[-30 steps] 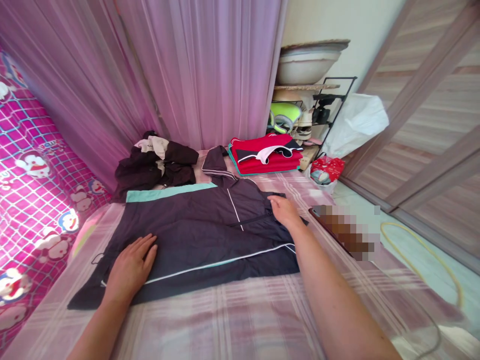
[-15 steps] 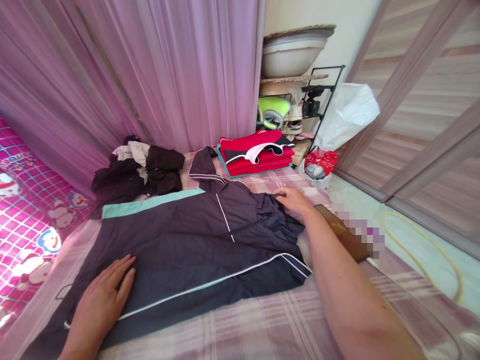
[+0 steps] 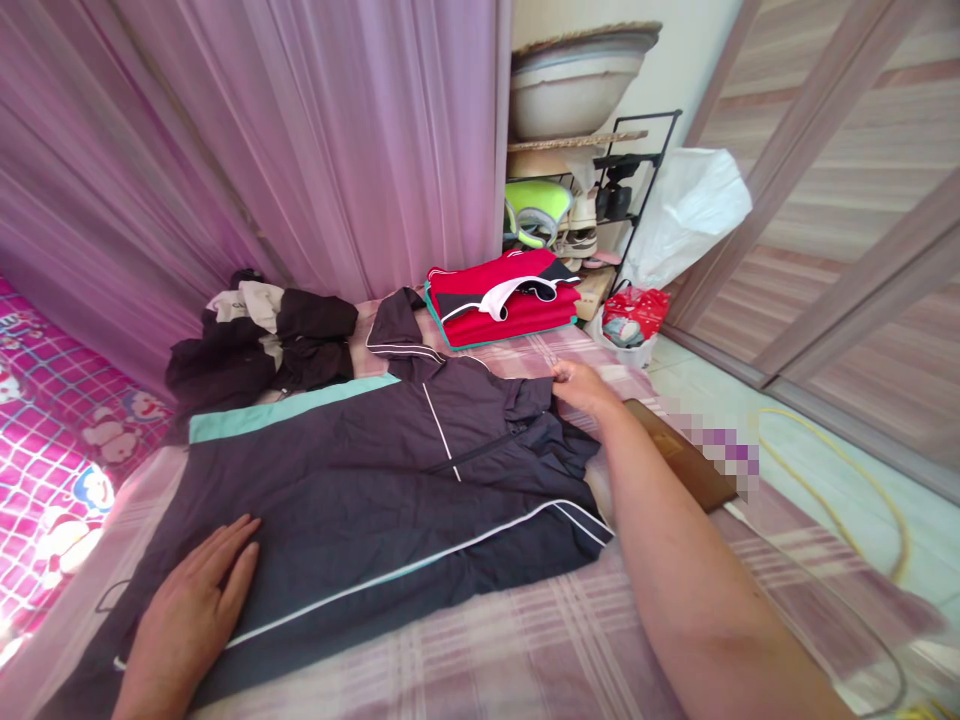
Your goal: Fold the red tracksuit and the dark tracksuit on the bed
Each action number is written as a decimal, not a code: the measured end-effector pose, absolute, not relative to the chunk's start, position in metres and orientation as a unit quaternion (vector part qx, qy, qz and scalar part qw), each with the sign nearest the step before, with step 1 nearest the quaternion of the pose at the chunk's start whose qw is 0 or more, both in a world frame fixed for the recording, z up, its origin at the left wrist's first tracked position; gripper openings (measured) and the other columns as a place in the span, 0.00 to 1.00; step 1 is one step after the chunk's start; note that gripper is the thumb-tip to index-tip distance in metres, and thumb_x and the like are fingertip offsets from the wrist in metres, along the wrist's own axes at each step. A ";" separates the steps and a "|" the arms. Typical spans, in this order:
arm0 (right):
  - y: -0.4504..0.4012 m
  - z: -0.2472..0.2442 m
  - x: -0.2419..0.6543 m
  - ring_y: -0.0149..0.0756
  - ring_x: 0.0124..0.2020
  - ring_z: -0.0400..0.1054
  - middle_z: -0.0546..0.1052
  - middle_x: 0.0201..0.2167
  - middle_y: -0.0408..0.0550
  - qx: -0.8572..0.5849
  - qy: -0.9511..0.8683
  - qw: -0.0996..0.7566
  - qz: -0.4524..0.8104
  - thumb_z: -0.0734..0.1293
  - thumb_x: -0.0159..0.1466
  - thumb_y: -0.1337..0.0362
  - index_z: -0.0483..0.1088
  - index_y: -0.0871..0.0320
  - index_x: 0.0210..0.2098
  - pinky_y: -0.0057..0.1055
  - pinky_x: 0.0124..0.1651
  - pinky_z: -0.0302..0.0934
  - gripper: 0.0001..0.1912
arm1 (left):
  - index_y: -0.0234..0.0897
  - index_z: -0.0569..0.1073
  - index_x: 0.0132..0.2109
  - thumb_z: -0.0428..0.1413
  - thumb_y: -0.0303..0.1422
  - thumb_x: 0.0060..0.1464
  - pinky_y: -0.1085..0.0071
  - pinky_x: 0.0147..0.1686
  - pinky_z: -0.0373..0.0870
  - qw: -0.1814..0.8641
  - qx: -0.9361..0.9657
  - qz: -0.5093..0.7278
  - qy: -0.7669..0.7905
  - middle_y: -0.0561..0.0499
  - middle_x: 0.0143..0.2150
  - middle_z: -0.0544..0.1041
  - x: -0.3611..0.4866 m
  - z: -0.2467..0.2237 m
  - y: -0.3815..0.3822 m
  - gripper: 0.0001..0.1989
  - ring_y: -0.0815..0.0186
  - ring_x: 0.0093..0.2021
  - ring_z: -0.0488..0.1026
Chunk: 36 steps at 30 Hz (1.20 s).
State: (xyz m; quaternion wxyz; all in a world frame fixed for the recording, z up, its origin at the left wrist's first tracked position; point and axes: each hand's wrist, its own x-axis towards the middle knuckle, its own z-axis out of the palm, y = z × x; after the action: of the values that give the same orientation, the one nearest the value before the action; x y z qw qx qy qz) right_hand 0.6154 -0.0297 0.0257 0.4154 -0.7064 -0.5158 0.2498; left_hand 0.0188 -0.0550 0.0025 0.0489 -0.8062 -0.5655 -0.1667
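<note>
A dark jacket (image 3: 322, 500) with white piping and a mint-green panel lies spread on the bed. My left hand (image 3: 191, 590) rests flat on its near left part, fingers stretched out. At the jacket's right end, my right hand (image 3: 581, 385) pinches the edge of a dark flap between thumb and fingers; it looks like the collar, though I cannot tell for sure. One sleeve (image 3: 397, 325) is bent at the far side. Bunched fabric lies just below my right hand.
Folded red clothes (image 3: 502, 305) are stacked at the far edge, and a dark crumpled garment (image 3: 262, 340) lies by the curtain (image 3: 360, 150). A brown tablet-like device (image 3: 675, 455) with a cable sits beside my right forearm. Behind stand a shoe rack (image 3: 637, 190) and bags (image 3: 630, 320).
My right hand has drawn the pinched flap slightly outward to the right, straightening its edge. My left hand stays flat on the jacket. The view has shifted a little.
</note>
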 end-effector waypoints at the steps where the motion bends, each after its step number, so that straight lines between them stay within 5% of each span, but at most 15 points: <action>1: -0.033 0.029 0.615 0.31 0.25 0.66 0.73 0.23 0.38 -0.679 -0.518 0.426 0.298 0.67 0.47 0.66 0.68 0.56 0.28 0.26 0.29 0.60 0.07 | 0.39 0.76 0.54 0.44 0.51 0.59 0.56 0.63 0.66 0.050 -0.806 -0.165 -0.566 0.45 0.56 0.78 0.019 0.003 -0.055 0.29 0.53 0.58 0.73; 6: -0.049 0.037 0.621 0.30 0.27 0.67 0.75 0.27 0.40 -0.597 -0.510 0.436 0.440 0.70 0.48 0.61 0.70 0.57 0.34 0.28 0.34 0.63 0.13 | 0.39 0.76 0.54 0.44 0.51 0.59 0.56 0.63 0.66 0.055 -0.808 -0.162 -0.564 0.45 0.56 0.78 0.019 0.004 -0.055 0.29 0.53 0.58 0.73; 20: -0.037 0.033 0.623 0.31 0.22 0.62 0.68 0.17 0.38 -0.742 -0.530 0.370 0.181 0.64 0.54 0.65 0.69 0.56 0.25 0.25 0.27 0.55 0.03 | 0.39 0.76 0.54 0.44 0.49 0.59 0.54 0.62 0.67 0.046 -0.805 -0.155 -0.571 0.45 0.57 0.77 0.020 0.006 -0.054 0.28 0.52 0.58 0.73; 29: -0.064 0.050 0.617 0.36 0.36 0.72 0.80 0.37 0.45 -0.584 -0.521 0.381 0.492 0.71 0.50 0.60 0.73 0.56 0.38 0.28 0.37 0.65 0.15 | 0.38 0.76 0.54 0.44 0.49 0.58 0.56 0.62 0.67 0.045 -0.798 -0.155 -0.580 0.45 0.56 0.78 0.025 0.011 -0.056 0.28 0.52 0.58 0.73; 36: -0.070 0.052 0.616 0.26 0.18 0.58 0.67 0.17 0.36 -0.644 -0.493 0.362 0.459 0.75 0.47 0.49 0.67 0.57 0.27 0.24 0.21 0.50 0.21 | 0.40 0.77 0.53 0.45 0.47 0.58 0.58 0.61 0.68 0.057 -0.806 -0.153 -0.569 0.46 0.56 0.78 0.027 0.013 -0.056 0.26 0.54 0.57 0.74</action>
State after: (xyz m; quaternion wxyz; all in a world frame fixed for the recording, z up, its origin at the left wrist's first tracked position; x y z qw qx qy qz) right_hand 0.6158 -0.0696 0.0518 0.3617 -0.6439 -0.4935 0.4594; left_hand 0.0271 -0.0561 0.0133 0.0566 -0.8056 -0.5695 -0.1534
